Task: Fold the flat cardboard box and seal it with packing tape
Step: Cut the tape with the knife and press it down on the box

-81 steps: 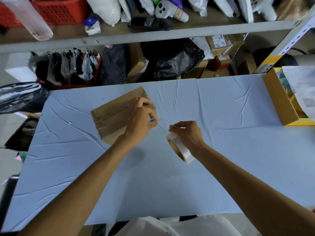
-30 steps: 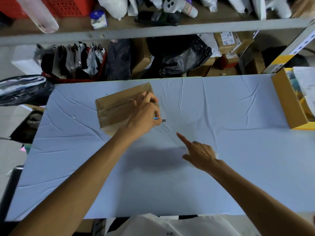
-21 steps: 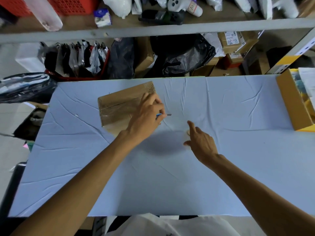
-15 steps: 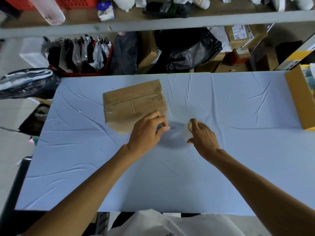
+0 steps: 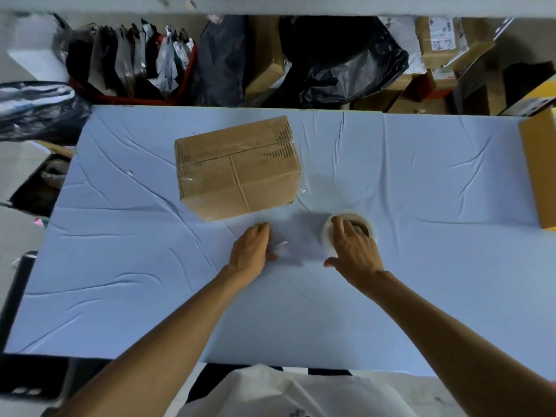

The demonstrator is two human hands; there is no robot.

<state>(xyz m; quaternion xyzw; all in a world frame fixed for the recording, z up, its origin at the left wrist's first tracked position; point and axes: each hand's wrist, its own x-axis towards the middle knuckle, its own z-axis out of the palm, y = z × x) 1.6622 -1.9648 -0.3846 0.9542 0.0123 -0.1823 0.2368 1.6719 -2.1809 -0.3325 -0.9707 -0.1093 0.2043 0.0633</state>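
Note:
The folded cardboard box (image 5: pixel 237 167) stands on the blue table (image 5: pixel 150 281), left of centre, with clear tape across its seams. No hand touches it. My left hand (image 5: pixel 251 251) rests on the table just in front of the box, closed around a small cutter whose pale tip (image 5: pixel 280 244) sticks out to the right. A roll of clear packing tape (image 5: pixel 369 224) lies flat to the right of it. My right hand (image 5: pixel 352 248) lies over the roll's near rim, fingers reaching into its core and thumb spread apart on the table.
An open yellow-brown carton (image 5: pixel 538 173) sits at the table's right edge. Behind the far edge are black bags (image 5: pixel 343 64), a red basket of packets (image 5: pixel 135 70) and stacked parcels (image 5: pixel 442 43) under a shelf. The table's near edge is close to my body.
My left hand has come off the box and drawn back toward me with the cutter. My right hand has moved forward onto the tape roll. The view has tilted downward.

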